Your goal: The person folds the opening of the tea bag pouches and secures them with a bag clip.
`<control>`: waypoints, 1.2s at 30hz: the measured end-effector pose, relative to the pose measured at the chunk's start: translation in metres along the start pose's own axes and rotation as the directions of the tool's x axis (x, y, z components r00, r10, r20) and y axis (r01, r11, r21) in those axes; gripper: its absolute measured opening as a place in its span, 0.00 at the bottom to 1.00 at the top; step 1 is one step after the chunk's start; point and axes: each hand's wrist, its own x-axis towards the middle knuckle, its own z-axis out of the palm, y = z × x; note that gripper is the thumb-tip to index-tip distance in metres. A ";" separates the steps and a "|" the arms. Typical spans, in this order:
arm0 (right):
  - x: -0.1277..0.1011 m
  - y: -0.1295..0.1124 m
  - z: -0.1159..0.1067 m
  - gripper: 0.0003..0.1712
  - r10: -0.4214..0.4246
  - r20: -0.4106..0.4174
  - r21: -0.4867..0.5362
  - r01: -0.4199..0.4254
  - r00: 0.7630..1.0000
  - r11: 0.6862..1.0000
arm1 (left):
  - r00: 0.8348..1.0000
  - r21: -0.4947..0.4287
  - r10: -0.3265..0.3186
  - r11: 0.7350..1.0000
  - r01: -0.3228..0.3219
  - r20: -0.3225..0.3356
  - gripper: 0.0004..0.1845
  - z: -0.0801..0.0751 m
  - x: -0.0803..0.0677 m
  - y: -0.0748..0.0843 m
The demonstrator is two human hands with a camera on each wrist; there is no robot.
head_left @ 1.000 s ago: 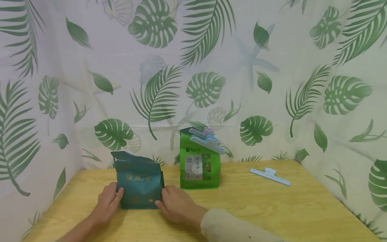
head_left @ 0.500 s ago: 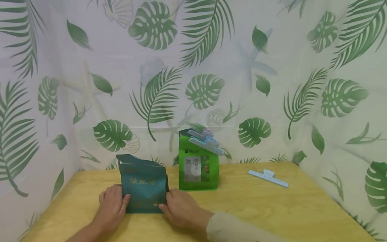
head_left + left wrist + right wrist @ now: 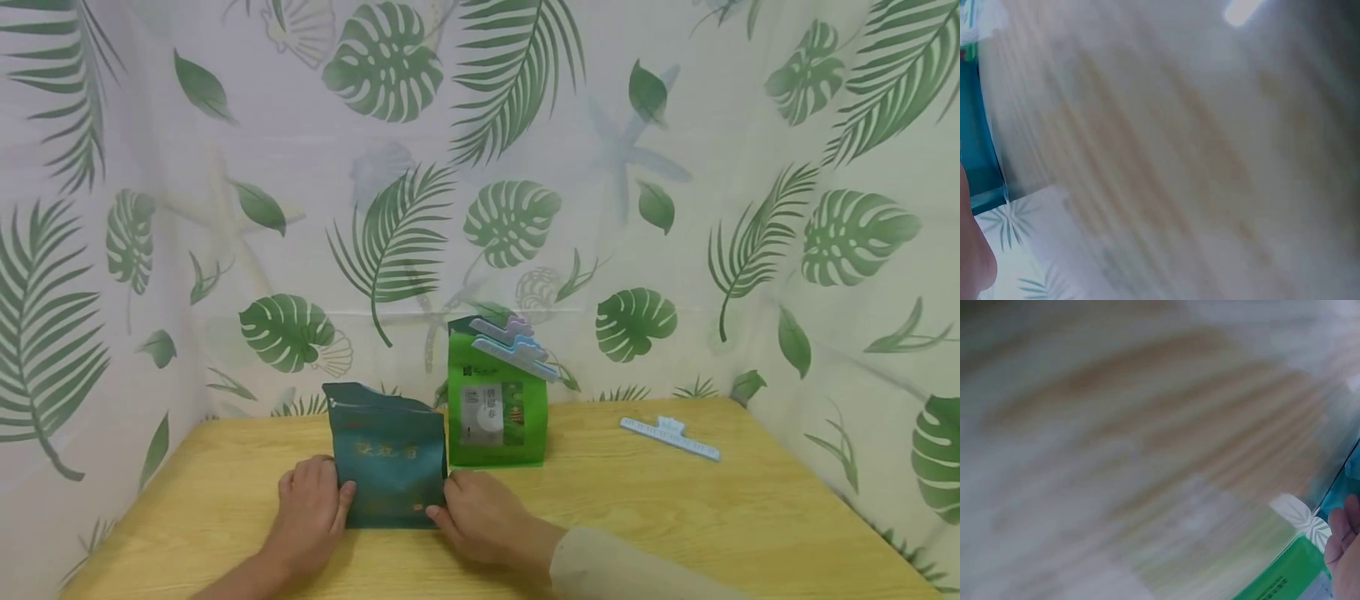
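A dark teal tea bag [image 3: 390,467] with gold lettering stands upright near the front of the table, its top edge uneven and slanting down to the right. My left hand [image 3: 307,510] grips its left side, thumb on the front edge. On the other side my right hand [image 3: 486,515] holds the lower right edge, thumb toward the front. The fingers behind the bag are hidden. At the left wrist view's edge, part of the left hand [image 3: 974,250] shows below the bag [image 3: 977,137]. In the right wrist view, right-hand fingers [image 3: 1340,531] meet the bag's teal side [image 3: 1350,478].
Just behind and right stands a bright green tea bag [image 3: 495,450], with another dark bag top [image 3: 461,323] behind it. Two long sealing clips [image 3: 517,358] slant across their tops. A loose pale blue sealing clip [image 3: 670,439] lies on the wooden table [image 3: 675,517] at right.
Both hands have moved the teal bag to the right, bringing it closer to the green bag. Their hold on its sides looks the same. The green bag and loose clip stay put.
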 end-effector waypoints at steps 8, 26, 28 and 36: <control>-0.010 0.013 -0.003 0.29 0.025 0.005 0.032 -0.025 1.000 0.999 | 1.000 0.023 -0.025 0.999 0.025 0.001 0.12 0.004 0.004 0.020; -0.049 0.051 -0.004 0.17 0.019 -0.139 0.024 -0.016 0.990 1.000 | 0.999 0.131 0.031 0.991 -0.026 -0.042 0.17 0.028 0.020 0.067; -0.054 0.057 -0.004 0.17 0.029 -0.150 0.025 -0.025 0.988 0.999 | 0.998 0.147 0.052 0.988 -0.045 -0.046 0.17 0.032 0.024 0.072; -0.073 0.080 0.002 0.16 0.037 -0.232 -0.004 -0.039 0.972 0.999 | 0.995 0.173 0.093 0.981 -0.086 -0.035 0.19 0.042 0.035 0.094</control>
